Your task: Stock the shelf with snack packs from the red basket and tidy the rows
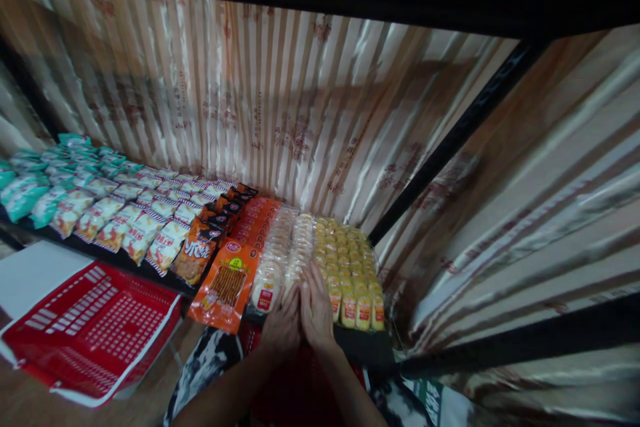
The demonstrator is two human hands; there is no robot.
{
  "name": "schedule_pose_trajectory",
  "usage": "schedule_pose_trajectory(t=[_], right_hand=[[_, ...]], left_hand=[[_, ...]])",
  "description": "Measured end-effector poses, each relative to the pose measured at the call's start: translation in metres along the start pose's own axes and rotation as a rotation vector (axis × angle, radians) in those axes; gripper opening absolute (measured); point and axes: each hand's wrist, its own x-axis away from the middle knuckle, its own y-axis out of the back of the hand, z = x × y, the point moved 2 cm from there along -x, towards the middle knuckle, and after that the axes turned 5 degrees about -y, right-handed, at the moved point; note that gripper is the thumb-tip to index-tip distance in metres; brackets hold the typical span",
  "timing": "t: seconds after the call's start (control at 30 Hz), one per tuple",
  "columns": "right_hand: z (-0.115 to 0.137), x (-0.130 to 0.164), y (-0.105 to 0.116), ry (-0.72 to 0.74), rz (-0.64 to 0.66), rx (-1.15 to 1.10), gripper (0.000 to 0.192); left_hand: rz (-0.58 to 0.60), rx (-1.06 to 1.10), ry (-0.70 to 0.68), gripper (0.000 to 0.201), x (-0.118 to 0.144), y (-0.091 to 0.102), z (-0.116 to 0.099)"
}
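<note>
My left hand (283,321) and my right hand (316,307) are side by side at the front of a row of clear-wrapped round pastries (300,243). Both have their fingers stretched forward, the right ones lying along the row's right side and the left ones at its front end, where they cover the nearest pieces. Left of them runs another row of round pastries, its front packet (267,288) bearing a red label. To the right stand several rows of small yellow wrapped cakes (345,260). An orange bag of stick snacks (227,283) lies further left.
White snack bags (133,233), green-and-white bags (25,193) and dark-orange bags (197,250) fill the shelf's left. A red basket (95,333) with a white rim sits below. A dark post (450,147) slants at right, and patterned sheeting (280,100) hangs behind.
</note>
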Motion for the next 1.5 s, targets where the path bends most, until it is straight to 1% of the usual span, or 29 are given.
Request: schedule_pose_trajectory(t=[0.07, 0.17, 0.23, 0.27, 0.4, 0.53, 0.63, 0.7, 0.8, 0.97, 1.1, 1.2, 1.3, 1.5], right_hand=[[-0.003, 0.012, 0.003, -0.012, -0.016, 0.001, 0.055], [-0.001, 0.022, 0.008, -0.012, -0.048, 0.013, 0.055], [0.002, 0.026, 0.007, 0.007, -0.047, 0.030, 0.053], [0.003, 0.028, 0.006, 0.022, -0.036, 0.043, 0.052], [0.008, 0.036, -0.009, 0.108, 0.020, 0.096, 0.049], [0.015, 0.045, -0.031, 0.188, 0.135, 0.139, 0.045], [0.021, 0.052, -0.044, 0.197, 0.199, 0.166, 0.045], [0.024, 0.056, -0.050, 0.192, 0.194, 0.172, 0.046], [0.024, 0.063, -0.057, 0.197, 0.148, 0.156, 0.045], [0.013, 0.071, -0.068, 0.228, 0.105, 0.108, 0.043], [0.005, 0.074, -0.076, 0.290, 0.037, 0.069, 0.042], [0.004, 0.074, -0.078, 0.321, 0.020, 0.074, 0.043], [0.006, 0.074, -0.077, 0.346, 0.017, 0.088, 0.045], [0.009, 0.072, -0.078, 0.352, 0.009, 0.098, 0.049]], left_hand=[[0.002, -0.002, 0.002, 0.050, 0.000, 0.003, 0.001], [-0.016, 0.006, 0.010, 0.050, -0.001, 0.010, 0.001], [-0.052, 0.002, 0.047, 0.051, 0.000, 0.018, 0.000], [-0.069, -0.004, 0.088, 0.051, 0.002, 0.022, -0.001], [-0.104, -0.032, 0.293, 0.051, 0.020, 0.034, -0.002], [-0.107, -0.032, 0.415, 0.052, 0.042, 0.038, 0.002], [-0.079, -0.042, 0.485, 0.054, 0.050, 0.039, 0.010], [-0.070, -0.052, 0.488, 0.055, 0.050, 0.042, 0.018], [-0.078, -0.065, 0.496, 0.052, 0.046, 0.050, 0.031], [-0.068, -0.055, 0.491, 0.045, 0.039, 0.059, 0.050], [0.012, -0.029, 0.503, 0.045, 0.037, 0.056, 0.059], [0.051, -0.007, 0.495, 0.043, 0.036, 0.052, 0.063], [0.065, -0.006, 0.504, 0.040, 0.035, 0.049, 0.066], [0.063, 0.015, 0.518, 0.043, 0.034, 0.045, 0.071]])
